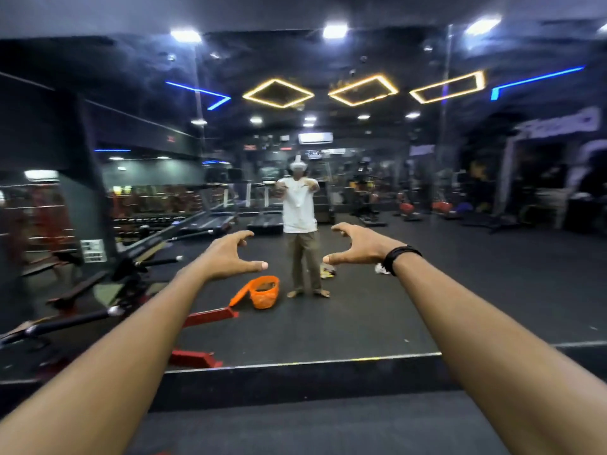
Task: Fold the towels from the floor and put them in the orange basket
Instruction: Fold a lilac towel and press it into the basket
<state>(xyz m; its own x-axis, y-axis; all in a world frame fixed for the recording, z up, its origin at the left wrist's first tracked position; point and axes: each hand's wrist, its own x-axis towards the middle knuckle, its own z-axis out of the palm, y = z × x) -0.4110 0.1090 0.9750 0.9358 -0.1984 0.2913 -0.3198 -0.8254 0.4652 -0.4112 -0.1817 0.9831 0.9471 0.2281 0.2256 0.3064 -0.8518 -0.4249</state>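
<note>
Both hands, left (230, 254) and right (358, 246), stretched out empty, fingers loosely curved, facing a gym mirror (361, 316); orange basket (264, 292) reflected on the floor (328, 428).

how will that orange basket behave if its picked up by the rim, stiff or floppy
Probably floppy: the orange basket, seen in the mirror, leans with a sagging rim, and an orange flap trails over the floor beside it. It looks thin-walled, so likely light and easy to tip. Neither the left hand nor the right hand touches it.
</note>
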